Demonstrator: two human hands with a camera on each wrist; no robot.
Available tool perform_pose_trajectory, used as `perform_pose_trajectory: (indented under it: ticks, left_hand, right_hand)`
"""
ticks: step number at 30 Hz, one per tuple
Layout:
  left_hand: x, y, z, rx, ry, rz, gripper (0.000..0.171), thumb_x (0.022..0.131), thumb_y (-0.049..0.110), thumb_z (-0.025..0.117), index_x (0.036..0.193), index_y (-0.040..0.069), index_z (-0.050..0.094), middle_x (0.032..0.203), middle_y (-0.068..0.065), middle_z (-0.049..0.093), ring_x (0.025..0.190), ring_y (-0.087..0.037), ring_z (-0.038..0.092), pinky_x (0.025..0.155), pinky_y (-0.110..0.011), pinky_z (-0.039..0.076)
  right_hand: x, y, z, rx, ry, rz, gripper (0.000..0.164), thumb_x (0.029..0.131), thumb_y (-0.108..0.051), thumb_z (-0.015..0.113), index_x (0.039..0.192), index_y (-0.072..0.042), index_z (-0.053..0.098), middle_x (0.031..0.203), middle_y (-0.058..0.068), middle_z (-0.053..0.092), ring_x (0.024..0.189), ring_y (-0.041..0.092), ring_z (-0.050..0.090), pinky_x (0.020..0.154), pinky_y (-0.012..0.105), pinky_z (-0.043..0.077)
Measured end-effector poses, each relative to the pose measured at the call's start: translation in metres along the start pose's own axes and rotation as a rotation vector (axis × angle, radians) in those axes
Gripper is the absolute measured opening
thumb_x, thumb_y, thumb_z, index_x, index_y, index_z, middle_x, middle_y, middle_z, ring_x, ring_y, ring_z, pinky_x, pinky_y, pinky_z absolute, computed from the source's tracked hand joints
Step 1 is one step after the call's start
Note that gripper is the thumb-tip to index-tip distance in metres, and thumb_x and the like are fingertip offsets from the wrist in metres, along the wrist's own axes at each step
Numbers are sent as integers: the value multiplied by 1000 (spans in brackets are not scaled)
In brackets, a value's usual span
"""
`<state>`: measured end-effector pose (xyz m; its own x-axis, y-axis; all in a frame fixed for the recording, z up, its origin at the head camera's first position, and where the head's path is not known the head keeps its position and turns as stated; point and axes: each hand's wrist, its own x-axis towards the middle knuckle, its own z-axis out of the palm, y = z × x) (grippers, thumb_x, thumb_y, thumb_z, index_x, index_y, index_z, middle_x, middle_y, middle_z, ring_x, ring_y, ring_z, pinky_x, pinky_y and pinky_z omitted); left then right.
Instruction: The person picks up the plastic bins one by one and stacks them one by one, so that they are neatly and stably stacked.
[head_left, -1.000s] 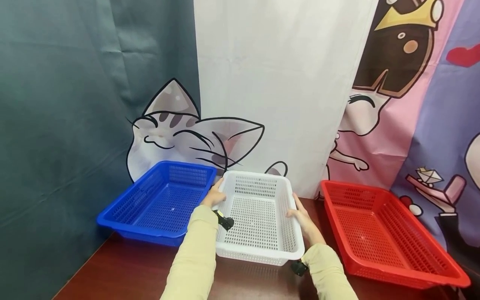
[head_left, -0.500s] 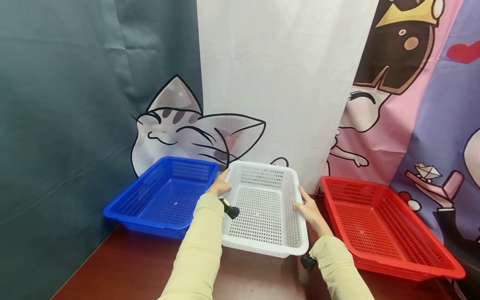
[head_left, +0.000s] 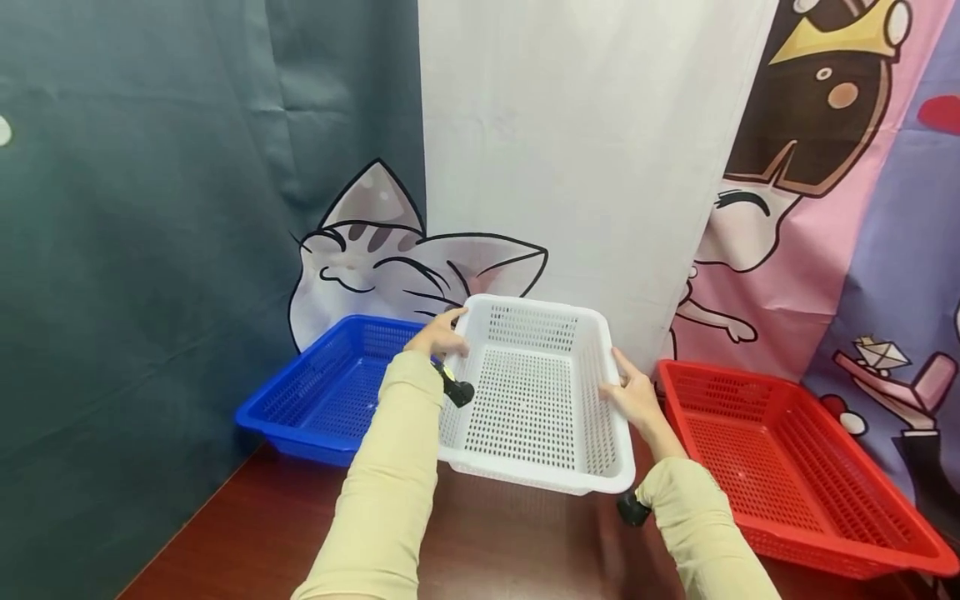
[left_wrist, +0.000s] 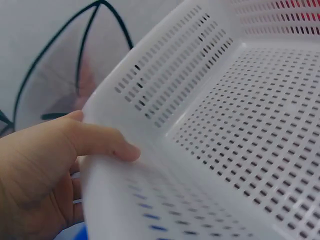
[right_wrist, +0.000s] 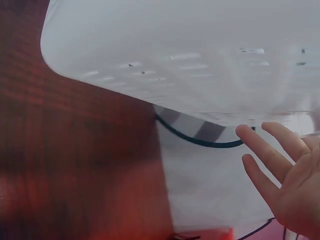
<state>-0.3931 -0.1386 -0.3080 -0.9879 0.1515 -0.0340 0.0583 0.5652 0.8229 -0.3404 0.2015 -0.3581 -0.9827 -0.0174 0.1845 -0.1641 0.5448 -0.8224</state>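
Note:
A white perforated plastic basket (head_left: pixel 540 475) is held up over the table, its inside facing me. On its left rim my left hand (head_left: pixel 437 335) grips, thumb hooked over to the inside and the other fingers behind the wall, as the left wrist view shows. My right hand (head_left: pixel 636 398) holds the opposite side with its thumb over the rim. In the right wrist view several fingers (right_wrist: pixel 265 150) of that hand reach spread along the outer side of the basket. No contents show inside the basket.
A blue basket (head_left: pixel 296 435) stands on the brown table (head_left: pixel 247 533) at the left, partly behind my left arm. To the right stands a larger red basket (head_left: pixel 840 546). A printed cloth backdrop (head_left: pixel 600 167) hangs close behind them.
Both hands have raised the white basket, and it now overlaps more of the backdrop and blue basket. The view has shifted slightly, moving the blue and red baskets rightward in frame.

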Motion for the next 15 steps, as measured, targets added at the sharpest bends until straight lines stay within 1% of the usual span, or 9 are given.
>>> perform_pose_trajectory:
  ticks: [3,5,8,12,15]
  left_hand:
    - [-2,14,-14,8,1,22,95,74,-3,63,156,20,23,135,-28,50,110,-40,62,85,-47,58]
    - [-5,24,-26,20,16,48,94,74,-3,63,156,19,23,135,-29,50,112,-42,61,86,-48,58]
    - [-8,35,-44,70,49,83,93,74,-4,63,156,17,23,137,-29,49,112,-43,60,86,-48,57]
    - [-12,39,-66,131,82,91,92,75,-4,62,156,15,24,138,-30,48,111,-44,60,86,-48,57]
    - [-18,37,-81,153,107,83,91,74,-4,61,155,15,25,134,-30,51,106,-41,61,83,-48,58]
  right_hand:
    - [4,-13,-5,2,21,-14,84,79,-5,58,156,-14,24,123,33,61,94,29,67,74,37,60]
    - [7,-22,-6,2,32,-31,83,80,-6,58,156,-15,24,122,33,61,93,29,68,73,37,60]
    - [12,-37,-3,13,44,-63,81,82,-7,57,156,-16,24,120,33,62,95,33,69,73,37,60]
    - [15,-57,8,45,53,-69,83,81,-7,56,156,-17,23,125,31,60,102,42,68,75,41,60]
    - [15,-70,18,42,54,-61,84,80,-9,57,156,-19,23,126,28,61,104,44,67,76,42,60]
